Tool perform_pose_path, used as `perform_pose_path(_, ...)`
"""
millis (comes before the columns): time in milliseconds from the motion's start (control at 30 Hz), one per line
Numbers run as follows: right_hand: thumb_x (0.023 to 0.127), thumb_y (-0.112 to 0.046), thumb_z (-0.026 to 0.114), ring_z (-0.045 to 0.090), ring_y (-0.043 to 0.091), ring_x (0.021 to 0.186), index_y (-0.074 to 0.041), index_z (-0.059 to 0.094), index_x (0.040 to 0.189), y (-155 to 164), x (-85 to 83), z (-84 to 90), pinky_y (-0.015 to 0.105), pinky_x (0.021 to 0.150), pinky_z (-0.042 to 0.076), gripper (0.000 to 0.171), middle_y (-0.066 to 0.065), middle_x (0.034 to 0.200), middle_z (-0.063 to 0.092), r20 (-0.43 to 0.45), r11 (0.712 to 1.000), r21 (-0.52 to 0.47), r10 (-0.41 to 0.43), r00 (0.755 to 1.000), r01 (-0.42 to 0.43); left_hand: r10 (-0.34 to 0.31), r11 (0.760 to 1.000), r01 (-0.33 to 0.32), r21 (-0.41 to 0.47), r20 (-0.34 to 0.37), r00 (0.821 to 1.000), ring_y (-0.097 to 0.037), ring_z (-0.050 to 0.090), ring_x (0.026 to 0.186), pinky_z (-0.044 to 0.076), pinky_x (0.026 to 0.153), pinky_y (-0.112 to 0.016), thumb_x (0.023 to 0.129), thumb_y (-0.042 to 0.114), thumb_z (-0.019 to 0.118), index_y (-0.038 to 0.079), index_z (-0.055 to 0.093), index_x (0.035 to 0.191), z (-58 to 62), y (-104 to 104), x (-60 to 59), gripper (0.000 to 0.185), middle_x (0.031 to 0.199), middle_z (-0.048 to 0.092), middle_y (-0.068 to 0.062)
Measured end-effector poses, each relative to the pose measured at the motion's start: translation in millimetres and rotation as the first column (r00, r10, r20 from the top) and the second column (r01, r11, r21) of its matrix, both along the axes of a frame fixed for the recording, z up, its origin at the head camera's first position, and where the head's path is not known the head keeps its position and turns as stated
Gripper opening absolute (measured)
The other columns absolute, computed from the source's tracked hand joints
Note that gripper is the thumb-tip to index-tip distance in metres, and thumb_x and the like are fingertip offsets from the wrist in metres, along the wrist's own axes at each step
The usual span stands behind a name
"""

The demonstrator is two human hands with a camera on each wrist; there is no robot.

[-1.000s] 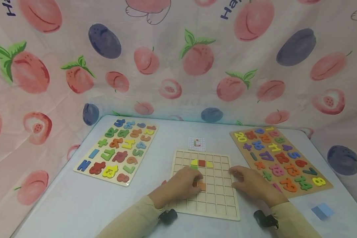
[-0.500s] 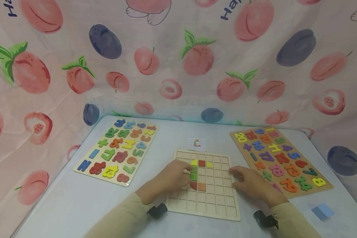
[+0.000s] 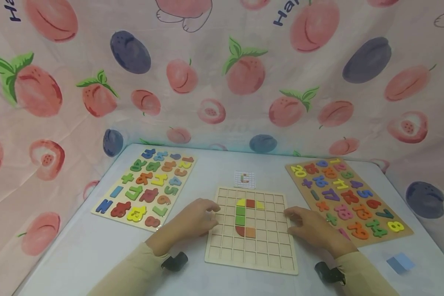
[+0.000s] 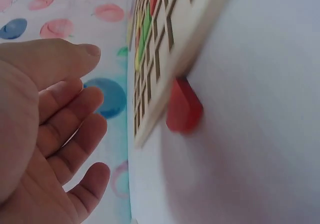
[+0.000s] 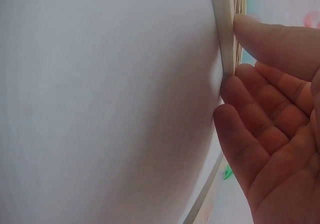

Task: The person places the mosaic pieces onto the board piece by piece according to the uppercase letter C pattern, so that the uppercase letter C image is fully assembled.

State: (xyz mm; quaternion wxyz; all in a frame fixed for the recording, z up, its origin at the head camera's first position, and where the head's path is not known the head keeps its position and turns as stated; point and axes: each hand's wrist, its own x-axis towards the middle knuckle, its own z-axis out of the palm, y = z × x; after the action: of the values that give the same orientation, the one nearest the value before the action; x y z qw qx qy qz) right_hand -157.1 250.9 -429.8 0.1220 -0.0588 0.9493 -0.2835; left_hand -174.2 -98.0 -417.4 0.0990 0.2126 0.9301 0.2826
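from the head view, a wooden grid board (image 3: 252, 246) lies on the pale table (image 3: 77, 246), just in front of the person. on its squares sit coloured tiles (image 3: 245, 216) forming a c shape: yellow and red on top, green down the side, red and orange below. the left hand (image 3: 192, 220) rests at the board's left edge, fingers loosely bent and holding nothing. the right hand (image 3: 311, 228) rests at the board's right edge, fingertips touching the rim. a small card (image 3: 244, 179) lies just behind the board. a puzzle board with coloured pieces (image 3: 146, 187) lies well to the left, and a number puzzle (image 3: 348, 199) lies to the right, near the right hand. a blue piece (image 3: 399, 262) lies near the table's right edge.

in the left wrist view, the left hand (image 4: 45, 134) is spread and relaxed, apart from the grid board (image 4: 165, 69). a red block (image 4: 183, 107) lies on the table, touching the board's edge.

in the right wrist view, the right hand (image 5: 275, 129) has its thumb on top of the grid board (image 5: 223, 29) at its edge and its fingertips (image 5: 235, 84) against the side, lightly pinching it.
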Motion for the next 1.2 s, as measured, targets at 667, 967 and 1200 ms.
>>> perform_pose_path(667,0.085,-0.019,0.077,0.053,0.039,0.126,-0.009,0.061,0.132,0,-1.1,0.0,0.056,0.099,0.045,0.051,0.015,0.137,0.059,0.006,1.0,-0.008,0.0,1.0,0.0,0.012,1.0,-0.015,0.027,0.115,0.993,-0.019,0.059,0.109,0.048,0.098,-0.044,0.088,0.021,0.074,0.016,0.071,0.116,-21.2,-29,2.2,0.029,0.113,0.067,0.003)
perform_pose_path(967,0.085,-0.018,0.077,0.054,0.039,0.125,-0.008,0.061,0.131,1,-0.3,-0.7,0.056,0.099,0.045,0.05,0.016,0.136,0.06,-0.021,1.0,-0.01,0.016,1.0,-0.017,-0.053,0.998,0.052,0.023,0.066,0.996,-0.019,0.061,0.107,0.048,0.097,-0.045,0.089,0.019,0.074,0.014,0.072,0.106,-21.0,-33,6.7,0.018,0.104,0.069,0.005)
perform_pose_path(1200,0.085,-0.018,0.077,0.055,0.039,0.125,-0.008,0.061,0.132,1,-0.4,-0.5,0.055,0.099,0.045,0.051,0.016,0.135,0.06,-0.015,1.0,-0.008,0.015,1.0,-0.015,-0.026,0.999,0.024,0.023,0.097,0.995,-0.02,0.061,0.108,0.048,0.097,-0.046,0.088,0.021,0.076,0.016,0.073,0.106,-20.2,-38,8.3,0.019,0.104,0.069,0.006)
